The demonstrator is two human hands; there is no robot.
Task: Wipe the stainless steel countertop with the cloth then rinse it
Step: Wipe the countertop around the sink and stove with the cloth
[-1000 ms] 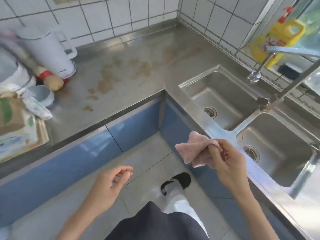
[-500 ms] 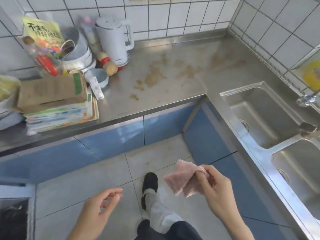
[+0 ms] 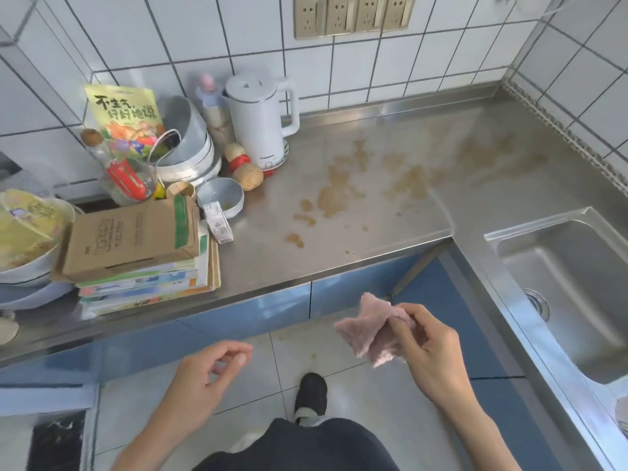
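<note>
Brown stains (image 3: 343, 195) are spread over the middle of the stainless steel table (image 3: 407, 158), between the white kettle (image 3: 263, 120) and the corner by the sink (image 3: 571, 283). None of them is wiped yet. The pink cloth (image 3: 367, 329) is not on the table: it hangs in the air in front of the blue cabinet doors (image 3: 272, 311), above the floor tiles. The right hand (image 3: 428, 351) pinches it by one bunched edge between thumb and fingertips, and the rest of the cloth falls loose to the left and below the grip. The left hand (image 3: 207, 379) is lower and well apart from the cloth; its fingers are loosely curled and it holds nothing.

On the left part of the table stand a cardboard box (image 3: 132, 236) on a stack of books (image 3: 146, 283), a small grey bowl (image 3: 221, 197), metal pots (image 3: 187, 144) and a yellow packet (image 3: 122, 113) leaning on the wall. A round thing beside the bowl is maybe a potato (image 3: 252, 176); the view is too soft to tell. One dark shoe (image 3: 311, 392) is on the floor between the hands.
</note>
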